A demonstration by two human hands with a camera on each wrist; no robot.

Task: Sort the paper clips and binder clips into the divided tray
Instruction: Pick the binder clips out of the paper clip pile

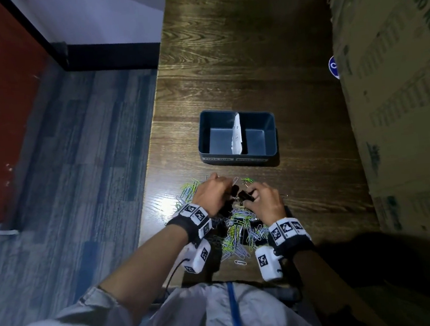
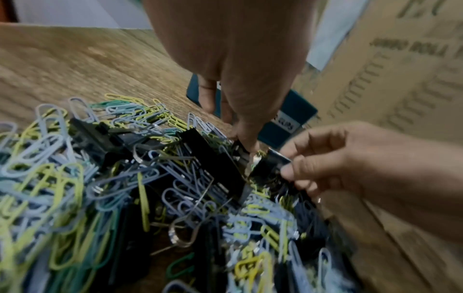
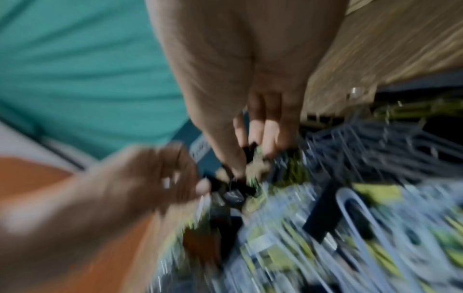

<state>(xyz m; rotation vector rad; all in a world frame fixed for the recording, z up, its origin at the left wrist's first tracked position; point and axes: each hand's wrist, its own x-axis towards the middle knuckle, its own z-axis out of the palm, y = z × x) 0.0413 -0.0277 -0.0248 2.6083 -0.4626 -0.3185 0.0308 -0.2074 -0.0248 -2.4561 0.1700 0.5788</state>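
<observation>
Over the pile of paper clips (image 1: 233, 234), the left hand (image 1: 213, 195) pinches one black binder clip (image 2: 239, 151) with curled fingers, and the right hand (image 1: 264, 200) pinches another binder clip (image 2: 269, 165) just beside it. Beyond them the blue divided tray (image 1: 239, 156) sits on the wooden table (image 1: 245, 61). Its front labels are too small to read, and the print on the cardboard boxes (image 1: 397, 90) at the right is unclear.

your left hand (image 2: 240, 65) reaches down from the top, its fingertips pinching a black binder clip (image 2: 241, 151) at the far edge of the pile (image 2: 125, 188). your right hand (image 2: 350, 168) comes in from the right, fingers curled on another black binder clip (image 2: 269, 168) just beside it. blue, green and yellow paper clips (image 2: 50, 158) tangle with more black clips on the wooden table (image 2: 75, 59). the blue tray (image 2: 298, 117) sits behind, cardboard boxes (image 2: 400, 79) to the right.
</observation>
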